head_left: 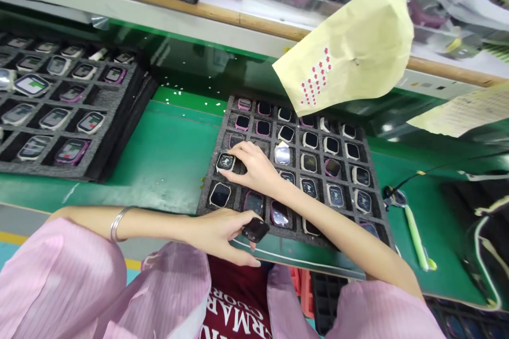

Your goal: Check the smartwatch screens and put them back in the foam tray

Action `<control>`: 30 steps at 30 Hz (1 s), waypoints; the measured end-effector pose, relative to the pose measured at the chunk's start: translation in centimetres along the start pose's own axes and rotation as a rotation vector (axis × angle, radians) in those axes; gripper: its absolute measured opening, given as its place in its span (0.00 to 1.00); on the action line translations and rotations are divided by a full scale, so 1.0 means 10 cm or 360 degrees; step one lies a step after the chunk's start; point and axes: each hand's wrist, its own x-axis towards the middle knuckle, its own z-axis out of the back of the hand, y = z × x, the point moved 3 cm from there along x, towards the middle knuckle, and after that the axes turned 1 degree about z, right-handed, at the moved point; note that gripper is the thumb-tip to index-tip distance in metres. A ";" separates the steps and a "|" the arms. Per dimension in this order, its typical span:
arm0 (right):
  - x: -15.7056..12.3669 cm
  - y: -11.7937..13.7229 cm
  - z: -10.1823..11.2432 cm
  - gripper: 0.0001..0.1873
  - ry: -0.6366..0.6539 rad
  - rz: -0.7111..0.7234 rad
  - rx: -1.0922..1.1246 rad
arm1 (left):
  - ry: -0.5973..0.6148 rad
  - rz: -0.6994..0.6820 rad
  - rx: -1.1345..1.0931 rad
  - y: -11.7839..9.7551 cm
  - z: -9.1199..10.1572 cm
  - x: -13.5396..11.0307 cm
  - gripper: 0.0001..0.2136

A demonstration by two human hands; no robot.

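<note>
A dark foam tray (207, 198) with a grid of pockets lies in front of me on the green belt, holding several square smartwatch bodies. My right hand (254, 167) reaches across the tray to its left side, and its fingertips pinch a pale watch body (225, 162) sitting in a pocket. My left hand (222, 233) rests at the tray's near edge, fingers curled round a black watch body (255, 230). A bracelet (117, 222) is on my left wrist.
A second foam tray (99, 161) with lit watch bodies lies at the left. A yellow paper sheet (353, 47) with red stickers hangs over the tray's far side. Green-handled tweezers (415, 235) and a cable (441, 167) lie at the right. A shelf edge (222, 10) runs behind.
</note>
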 end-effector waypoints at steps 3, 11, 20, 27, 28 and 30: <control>-0.02 0.09 -0.01 0.18 0.0261 0.0043 -0.0204 | 0.0004 -0.0038 0.0018 0.00 0.01 -0.01 0.19; 0.00 0.06 0.12 0.15 -0.0033 -0.0205 0.0101 | -0.0003 -0.0106 0.0013 -0.03 0.02 -0.03 0.16; -0.02 0.12 0.05 0.20 0.0261 0.0006 -0.0269 | -0.0008 0.0071 -0.0338 -0.02 -0.01 -0.04 0.13; -0.21 0.50 0.00 0.15 0.0390 0.0091 -0.0357 | 0.0393 0.0166 -0.0686 -0.35 -0.21 -0.31 0.09; -0.21 0.56 -0.05 0.17 0.0432 0.0126 -0.0441 | 0.0397 0.0173 -0.0712 -0.39 -0.21 -0.33 0.09; -0.20 0.62 -0.15 0.19 0.0467 0.0192 -0.0571 | 0.0305 0.0178 -0.0828 -0.44 -0.18 -0.32 0.08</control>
